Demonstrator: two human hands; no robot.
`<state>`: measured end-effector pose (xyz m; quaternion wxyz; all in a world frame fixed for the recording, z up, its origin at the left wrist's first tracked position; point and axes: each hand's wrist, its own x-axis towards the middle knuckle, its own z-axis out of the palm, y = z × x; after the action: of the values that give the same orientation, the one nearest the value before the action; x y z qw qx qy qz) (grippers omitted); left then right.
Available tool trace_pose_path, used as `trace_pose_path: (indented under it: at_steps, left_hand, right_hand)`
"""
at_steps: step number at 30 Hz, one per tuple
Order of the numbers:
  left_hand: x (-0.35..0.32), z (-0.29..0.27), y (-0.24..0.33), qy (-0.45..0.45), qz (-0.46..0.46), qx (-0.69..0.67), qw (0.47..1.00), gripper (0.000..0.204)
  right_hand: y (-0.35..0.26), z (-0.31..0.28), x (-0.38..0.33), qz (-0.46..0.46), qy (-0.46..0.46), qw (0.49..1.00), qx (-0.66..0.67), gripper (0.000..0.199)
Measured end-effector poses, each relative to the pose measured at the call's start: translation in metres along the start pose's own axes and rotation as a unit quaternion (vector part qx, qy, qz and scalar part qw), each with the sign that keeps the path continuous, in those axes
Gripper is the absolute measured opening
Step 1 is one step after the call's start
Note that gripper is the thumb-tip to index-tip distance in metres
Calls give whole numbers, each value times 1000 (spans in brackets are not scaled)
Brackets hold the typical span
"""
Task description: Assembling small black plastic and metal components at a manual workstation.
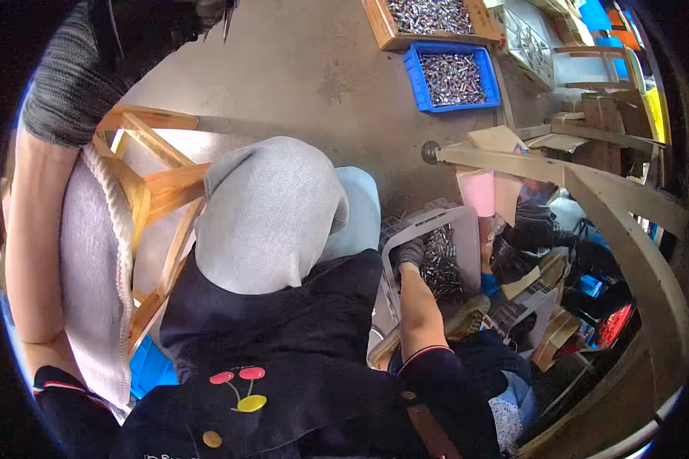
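Note:
My right hand (410, 254), in a dark grey knit glove, reaches down into a grey plastic crate (467, 237) at my right side. Many small shiny metal pieces (442, 264) lie in the crate, and the gloved fingers are partly hidden at its inner edge, so their grip does not show. Stretched up along the left side, my left arm wears a grey knitted glove cuff (70, 84). At the upper left, my left hand (157, 30) is lost in dark shadow beside something black, and its fingers cannot be made out.
A wooden stool (168, 191) with a pale cushion (93, 268) stands on the left. Ahead sit a blue bin (413, 76) and a cardboard box (380, 23), both holding metal pieces. A metal frame leg (628, 206) and piled boxes crowd the right.

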<state>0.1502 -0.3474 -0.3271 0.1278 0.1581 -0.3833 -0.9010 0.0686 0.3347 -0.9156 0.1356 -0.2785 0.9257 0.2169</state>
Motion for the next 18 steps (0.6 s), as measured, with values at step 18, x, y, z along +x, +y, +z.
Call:
trace_pose_path:
  at_steps: [18]
  left_hand:
    - [2,-23,11,52,-14,-77,996,43]
  right_hand:
    - [-11,-178,-39,124,-20,985,122,46]
